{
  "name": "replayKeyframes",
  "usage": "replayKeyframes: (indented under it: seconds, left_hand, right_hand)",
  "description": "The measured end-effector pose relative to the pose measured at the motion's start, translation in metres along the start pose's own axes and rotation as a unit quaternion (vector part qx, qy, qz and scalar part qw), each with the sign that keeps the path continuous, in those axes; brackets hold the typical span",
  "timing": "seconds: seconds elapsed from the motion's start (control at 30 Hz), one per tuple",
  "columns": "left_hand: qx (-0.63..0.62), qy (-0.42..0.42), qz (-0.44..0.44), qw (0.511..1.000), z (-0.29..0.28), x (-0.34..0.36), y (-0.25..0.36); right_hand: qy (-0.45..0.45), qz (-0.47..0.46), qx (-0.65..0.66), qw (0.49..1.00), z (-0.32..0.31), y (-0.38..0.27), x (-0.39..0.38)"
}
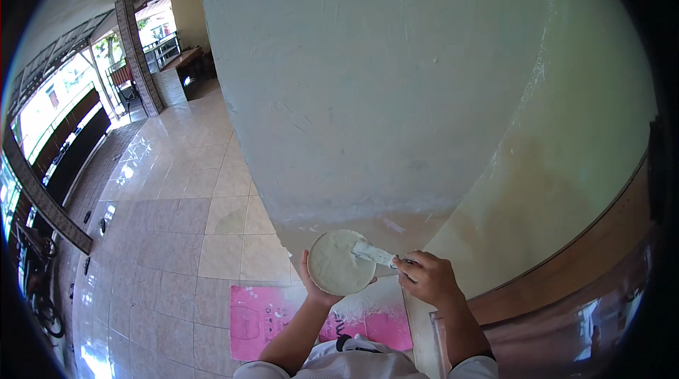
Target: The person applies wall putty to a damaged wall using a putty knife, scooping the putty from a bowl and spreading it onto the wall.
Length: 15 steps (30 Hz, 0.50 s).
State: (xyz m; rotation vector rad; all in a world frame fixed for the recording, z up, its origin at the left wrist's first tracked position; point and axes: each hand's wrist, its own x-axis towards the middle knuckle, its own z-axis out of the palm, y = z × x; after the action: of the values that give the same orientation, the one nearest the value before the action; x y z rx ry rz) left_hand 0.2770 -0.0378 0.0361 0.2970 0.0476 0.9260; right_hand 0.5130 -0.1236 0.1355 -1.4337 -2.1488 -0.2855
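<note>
My left hand (pixel 316 285) is wrapped round the side and underside of a round bowl (pixel 312 263), holding it in front of the wall. Inside lies a pale, whitish paste (pixel 337 267) with a smooth surface. My right hand (pixel 428 278) grips the handle of a putty knife (pixel 379 255) from the right. White paste coats its blade, and the tip rests in the bowl near the far right of the paste. Part of my left hand's fingers is hidden beneath the bowl.
A grey-white wall (pixel 368 96) with scratches and a rough patched corner line stands ahead. A pink sheet (pixel 254 322) dusted with white lies on the tiled floor (pixel 163 251) below. Brown glossy furniture (pixel 544 329) is at the right. A pillar (pixel 138 57) stands far left.
</note>
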Motion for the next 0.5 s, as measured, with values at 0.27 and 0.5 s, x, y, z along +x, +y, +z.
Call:
replayKeyframes:
  seconds: [0.27, 0.5]
  left_hand:
    - [-0.003, 0.032, 0.011, 0.999, 0.005, 0.011, -0.032]
    - [-0.021, 0.012, 0.023, 0.999, 0.009, 0.014, -0.047]
  right_hand:
    - [-0.045, 0.010, -0.004, 0.999, -0.020, 0.026, -0.018]
    - [-0.046, -0.008, 0.029, 0.998, -0.024, 0.045, -0.023]
